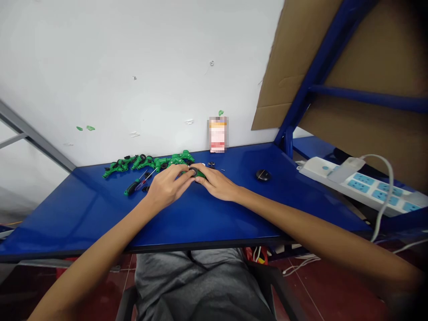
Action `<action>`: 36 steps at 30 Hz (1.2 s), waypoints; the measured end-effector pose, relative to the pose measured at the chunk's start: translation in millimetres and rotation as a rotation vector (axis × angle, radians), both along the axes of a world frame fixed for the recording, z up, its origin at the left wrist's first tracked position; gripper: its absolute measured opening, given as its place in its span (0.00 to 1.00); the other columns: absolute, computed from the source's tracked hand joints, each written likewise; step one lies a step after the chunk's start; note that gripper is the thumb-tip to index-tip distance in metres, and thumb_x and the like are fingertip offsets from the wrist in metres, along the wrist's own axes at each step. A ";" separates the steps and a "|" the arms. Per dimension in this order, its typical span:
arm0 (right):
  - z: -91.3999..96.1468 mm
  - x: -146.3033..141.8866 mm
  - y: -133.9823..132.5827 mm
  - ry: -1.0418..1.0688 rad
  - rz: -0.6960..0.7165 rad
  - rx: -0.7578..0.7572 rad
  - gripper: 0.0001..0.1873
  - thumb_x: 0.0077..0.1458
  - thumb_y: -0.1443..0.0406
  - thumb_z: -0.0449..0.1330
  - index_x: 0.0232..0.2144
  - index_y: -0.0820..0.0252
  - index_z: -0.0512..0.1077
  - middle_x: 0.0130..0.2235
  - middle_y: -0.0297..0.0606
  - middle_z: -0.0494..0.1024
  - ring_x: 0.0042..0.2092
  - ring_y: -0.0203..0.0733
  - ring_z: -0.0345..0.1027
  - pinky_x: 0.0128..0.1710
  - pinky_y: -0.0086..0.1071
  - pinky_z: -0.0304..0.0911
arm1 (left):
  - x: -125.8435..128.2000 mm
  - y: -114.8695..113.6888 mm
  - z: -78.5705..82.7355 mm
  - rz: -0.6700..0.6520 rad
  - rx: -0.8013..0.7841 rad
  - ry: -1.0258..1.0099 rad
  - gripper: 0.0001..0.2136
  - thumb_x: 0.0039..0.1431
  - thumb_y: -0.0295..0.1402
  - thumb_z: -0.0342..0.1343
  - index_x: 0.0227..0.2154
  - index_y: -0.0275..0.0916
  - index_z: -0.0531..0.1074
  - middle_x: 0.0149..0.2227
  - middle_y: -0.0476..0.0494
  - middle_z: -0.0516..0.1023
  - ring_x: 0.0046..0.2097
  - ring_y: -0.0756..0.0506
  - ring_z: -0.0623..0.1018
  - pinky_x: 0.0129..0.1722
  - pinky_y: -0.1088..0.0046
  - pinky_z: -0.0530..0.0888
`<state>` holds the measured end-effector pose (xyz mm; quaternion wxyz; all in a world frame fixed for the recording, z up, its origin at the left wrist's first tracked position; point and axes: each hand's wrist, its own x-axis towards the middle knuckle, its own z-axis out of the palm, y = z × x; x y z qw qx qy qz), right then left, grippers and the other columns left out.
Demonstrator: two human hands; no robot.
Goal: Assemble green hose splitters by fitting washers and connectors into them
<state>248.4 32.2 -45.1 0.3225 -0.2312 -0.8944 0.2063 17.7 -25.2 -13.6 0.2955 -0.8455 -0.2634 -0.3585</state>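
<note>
My left hand (169, 185) and my right hand (217, 183) meet over the middle of the blue table (200, 218). Both pinch a small green plastic part with a black ring (196, 172), which rests on the tabletop between their fingertips. A row of several more green plastic fittings (147, 162) lies just behind my left hand. A screwdriver with a green and black handle (135, 185) lies to the left of my left hand.
A round black cap (263, 174) and small black bits (211, 164) lie on the table to the right. A small blurred box (218, 134) stands against the white wall. A white power strip (361, 185) sits on the right, under a blue frame with cardboard (334, 67).
</note>
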 end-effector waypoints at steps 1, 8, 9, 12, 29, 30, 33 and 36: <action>0.1 0.0 0.3 -0.002 0.003 0.004 0.21 0.79 0.55 0.50 0.68 0.50 0.62 0.63 0.47 0.78 0.61 0.57 0.78 0.59 0.55 0.75 | -0.9 0.5 0.4 -0.009 -0.005 0.000 0.11 0.73 0.30 0.61 0.56 0.38 0.75 0.47 0.37 0.83 0.43 0.44 0.84 0.42 0.67 0.81; -0.7 0.9 1.4 -0.042 -0.005 0.002 0.23 0.78 0.54 0.50 0.68 0.53 0.63 0.63 0.49 0.78 0.61 0.58 0.77 0.59 0.55 0.75 | -6.6 3.0 4.6 -0.055 -0.072 0.016 0.09 0.74 0.31 0.61 0.53 0.39 0.76 0.48 0.38 0.81 0.44 0.45 0.83 0.42 0.69 0.81; -1.3 1.5 1.9 -0.050 0.000 0.005 0.23 0.78 0.54 0.50 0.69 0.53 0.63 0.64 0.49 0.78 0.62 0.58 0.77 0.59 0.55 0.75 | -7.3 3.3 5.2 -0.067 -0.090 0.024 0.09 0.74 0.31 0.61 0.53 0.39 0.76 0.48 0.38 0.81 0.45 0.45 0.83 0.42 0.70 0.81; -3.3 3.4 4.6 -0.064 0.020 0.001 0.23 0.78 0.55 0.50 0.69 0.52 0.63 0.64 0.49 0.78 0.62 0.58 0.77 0.59 0.56 0.75 | -9.5 4.3 6.3 -0.082 -0.147 0.037 0.08 0.75 0.32 0.59 0.53 0.41 0.77 0.49 0.39 0.80 0.46 0.46 0.82 0.43 0.70 0.81; 5.8 3.2 8.4 0.064 -0.037 0.023 0.19 0.78 0.53 0.51 0.64 0.49 0.66 0.60 0.44 0.80 0.59 0.56 0.78 0.60 0.54 0.73 | -9.7 4.8 4.3 -0.045 0.018 -0.047 0.12 0.71 0.31 0.65 0.54 0.37 0.76 0.44 0.39 0.83 0.41 0.45 0.84 0.39 0.71 0.81; 5.6 3.1 8.5 0.061 -0.037 0.033 0.19 0.78 0.54 0.52 0.64 0.50 0.66 0.61 0.45 0.80 0.60 0.56 0.78 0.61 0.54 0.73 | -8.9 4.5 3.9 -0.042 0.019 -0.032 0.12 0.71 0.31 0.64 0.55 0.37 0.76 0.44 0.38 0.83 0.41 0.45 0.84 0.39 0.71 0.82; 5.8 2.8 7.4 0.035 -0.048 0.055 0.19 0.77 0.56 0.52 0.65 0.50 0.66 0.63 0.46 0.78 0.62 0.56 0.76 0.62 0.55 0.72 | -6.4 3.9 0.9 -0.009 0.011 0.003 0.15 0.73 0.31 0.62 0.58 0.38 0.75 0.46 0.37 0.83 0.42 0.44 0.85 0.40 0.69 0.82; 7.6 2.8 4.8 0.024 -0.078 0.059 0.19 0.77 0.57 0.52 0.66 0.50 0.65 0.63 0.46 0.78 0.63 0.56 0.76 0.63 0.56 0.72 | -3.3 2.6 -3.4 0.042 -0.007 0.009 0.18 0.74 0.32 0.61 0.63 0.39 0.73 0.47 0.37 0.83 0.44 0.43 0.85 0.42 0.68 0.83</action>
